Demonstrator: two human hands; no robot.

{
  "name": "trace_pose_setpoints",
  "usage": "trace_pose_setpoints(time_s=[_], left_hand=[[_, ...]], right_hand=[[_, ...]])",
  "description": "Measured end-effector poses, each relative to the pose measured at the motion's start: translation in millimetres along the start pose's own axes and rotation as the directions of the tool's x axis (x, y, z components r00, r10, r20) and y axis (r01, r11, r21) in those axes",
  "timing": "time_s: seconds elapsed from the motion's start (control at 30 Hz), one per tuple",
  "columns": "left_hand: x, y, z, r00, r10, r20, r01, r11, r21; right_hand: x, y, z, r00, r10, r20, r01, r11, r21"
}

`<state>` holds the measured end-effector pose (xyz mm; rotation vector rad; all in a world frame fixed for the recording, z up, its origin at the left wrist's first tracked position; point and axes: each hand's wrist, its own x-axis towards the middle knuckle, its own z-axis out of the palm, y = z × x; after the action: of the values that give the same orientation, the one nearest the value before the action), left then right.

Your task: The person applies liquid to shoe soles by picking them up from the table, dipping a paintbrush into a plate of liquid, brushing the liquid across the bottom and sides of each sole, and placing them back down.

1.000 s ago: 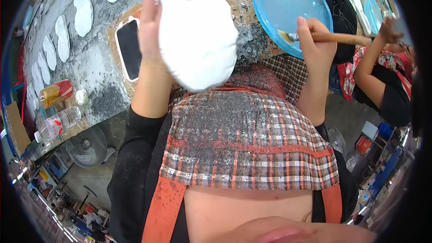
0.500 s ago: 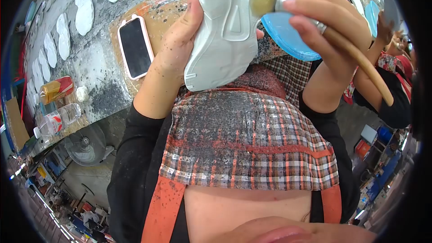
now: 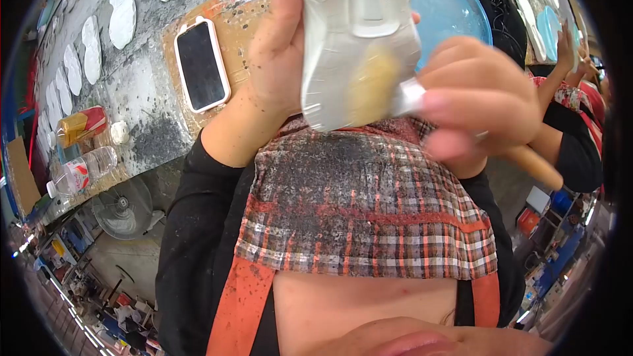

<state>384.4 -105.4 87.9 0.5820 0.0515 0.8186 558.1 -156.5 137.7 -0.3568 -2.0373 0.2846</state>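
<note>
A white shoe sole (image 3: pixel 336 66) is held up over the table edge by my left hand (image 3: pixel 280 46), whose thumb lies along the sole's left side; fingertips show at its right edge. My right hand (image 3: pixel 484 95) is closed round a brush (image 3: pixel 537 168) with a wooden handle. The pale yellow bristles, blurred by motion, lie against the lower part of the sole. Behind the right hand is a round blue tray (image 3: pixel 452 3), partly covered by the sole and the hand.
A phone (image 3: pixel 202 66) rests on a brown board (image 3: pixel 241 13). White soles (image 3: pixel 122 13) line the stained table (image 3: pixel 148 118) at left, near two bottles (image 3: pixel 82 175) and a small white lump (image 3: pixel 119 132). At right is a co-worker's arm (image 3: pixel 560 79). A fan (image 3: pixel 122 207) stands below the table.
The sole has turned from its plain white side to its moulded side and tilted. My right hand has brought the brush from the tray onto the sole and down toward its lower end.
</note>
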Motion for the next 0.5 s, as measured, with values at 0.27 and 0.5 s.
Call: trace_pose_setpoints(time_s=[0.27, 0.5], left_hand=[[-4.4, 3.6, -17.9, 0.993, -0.116, 0.025, 0.115, 0.992, 0.058], [-7.0, 2.4, -25.4, 0.995, -0.094, 0.017, 0.095, 0.995, -0.027]], right_hand=[[16.0, -10.7, -59.7, 0.971, 0.236, 0.042, -0.211, 0.923, -0.321], [-43.0, 8.6, -45.2, 0.669, 0.571, -0.477, -0.734, 0.611, -0.298]])
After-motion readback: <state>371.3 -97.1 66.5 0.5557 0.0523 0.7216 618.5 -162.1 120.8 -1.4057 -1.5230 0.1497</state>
